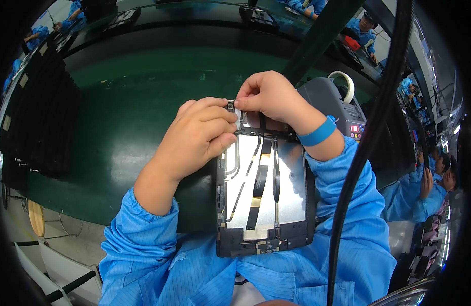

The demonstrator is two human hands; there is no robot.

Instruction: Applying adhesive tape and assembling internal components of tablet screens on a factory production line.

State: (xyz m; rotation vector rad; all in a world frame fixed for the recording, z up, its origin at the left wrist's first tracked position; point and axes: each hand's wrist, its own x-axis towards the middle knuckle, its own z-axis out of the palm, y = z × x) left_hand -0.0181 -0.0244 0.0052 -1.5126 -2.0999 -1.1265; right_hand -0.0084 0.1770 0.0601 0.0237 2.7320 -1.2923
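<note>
Green table, blue-clad workers beyond — both hands gripping an opened tablet (upper-left corner)

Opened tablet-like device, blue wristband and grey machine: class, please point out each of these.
Opened device (pixel 268 196): head view, on the silver part of its inside.
Blue wristband (pixel 318 132): head view, on the band's outer face.
Grey machine (pixel 328 99): head view, on its casing.

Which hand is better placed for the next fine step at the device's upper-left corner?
Probably the right hand: its fingers are pinched there, while the left hand covers the upper left edge of the device, perhaps steadying it.
</note>
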